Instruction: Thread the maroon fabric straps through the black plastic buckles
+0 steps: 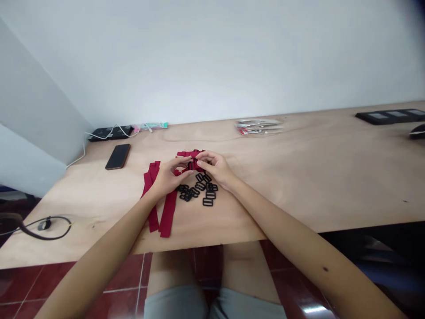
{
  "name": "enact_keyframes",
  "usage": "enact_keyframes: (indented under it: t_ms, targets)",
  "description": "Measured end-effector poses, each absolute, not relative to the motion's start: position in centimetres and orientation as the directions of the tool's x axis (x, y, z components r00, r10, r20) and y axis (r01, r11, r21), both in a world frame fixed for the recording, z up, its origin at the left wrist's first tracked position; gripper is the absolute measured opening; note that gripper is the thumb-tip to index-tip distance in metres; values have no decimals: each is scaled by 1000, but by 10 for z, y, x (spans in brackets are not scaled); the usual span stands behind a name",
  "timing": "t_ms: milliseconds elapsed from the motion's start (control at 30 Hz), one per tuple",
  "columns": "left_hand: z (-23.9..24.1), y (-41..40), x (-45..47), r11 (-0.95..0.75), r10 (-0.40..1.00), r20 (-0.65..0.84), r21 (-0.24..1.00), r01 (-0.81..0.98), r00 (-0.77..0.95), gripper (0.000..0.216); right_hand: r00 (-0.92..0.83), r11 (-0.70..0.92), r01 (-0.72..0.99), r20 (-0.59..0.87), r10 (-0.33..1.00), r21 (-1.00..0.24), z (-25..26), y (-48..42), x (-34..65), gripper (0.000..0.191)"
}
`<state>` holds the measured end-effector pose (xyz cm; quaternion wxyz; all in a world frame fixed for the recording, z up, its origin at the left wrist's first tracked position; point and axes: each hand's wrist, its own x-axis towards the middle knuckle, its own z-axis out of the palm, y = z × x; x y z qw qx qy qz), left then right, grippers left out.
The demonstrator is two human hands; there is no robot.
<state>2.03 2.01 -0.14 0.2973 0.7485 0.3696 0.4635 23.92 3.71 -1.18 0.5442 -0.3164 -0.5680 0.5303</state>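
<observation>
Above the table, my left hand (pixel 169 176) curves around a black slide buckle (pixel 190 166), its thumb below and fingers above. My right hand (pixel 216 168) is closed on a red strap (pixel 198 165) at the buckle, between thumb and fingers. Whether the strap runs through the buckle is hard to tell, as fingers partly hide it. Several loose black slide buckles (pixel 208 202) lie in a cluster just below the hands. More red strap pieces (pixel 168 216) lie flat, beside and under my left hand and forearm.
A phone (pixel 118 157) lies at the left, near a black power strip (pixel 105 134) with a white cable. Small flat packets (pixel 259 126) rest by the wall. Another black strip (pixel 390 116) is at far right. A dark looped cable (pixel 43 228) sits at the left edge.
</observation>
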Motion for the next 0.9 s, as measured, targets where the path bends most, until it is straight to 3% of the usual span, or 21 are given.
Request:
enact_keyframes:
  t_ms: [233,533,767,900]
  targets:
    - [1,15,27,-533,832,478,830,166,281,50,-231,235,-260,297,927,-936,-13,36,238,35]
    - [-1,17,25,-546,833,495,809,217,248,41,-206,270,-144,296,933,-952,-18,37,237,30]
    - [8,14,27,-497,846,459,864,87,269,45,-184,246,-218,287,940,-944,-14,32,235,28]
    - [6,14,28,-518,841,476,845,131,257,42,-192,227,-229,272,943,-947,-15,32,234,30]
